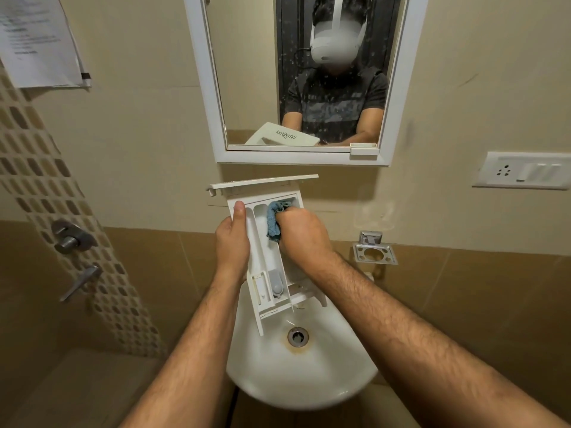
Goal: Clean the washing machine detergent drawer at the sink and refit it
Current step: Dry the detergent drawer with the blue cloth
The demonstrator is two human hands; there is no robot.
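A white detergent drawer (262,264) is held upright over the white sink (302,375), front panel at the top. My left hand (232,242) grips its left side, thumb lying along the left wall. My right hand (304,234) holds a blue cloth (275,220) and presses it into the upper right compartment. The lower end of the drawer, with a grey siphon cap, hangs just above the drain (298,336).
A mirror (302,75) hangs on the wall above the sink. A metal soap holder (374,251) is fixed to the right, a socket plate (522,174) further right. Shower valves (69,239) and a lever handle (82,282) sit on the left wall.
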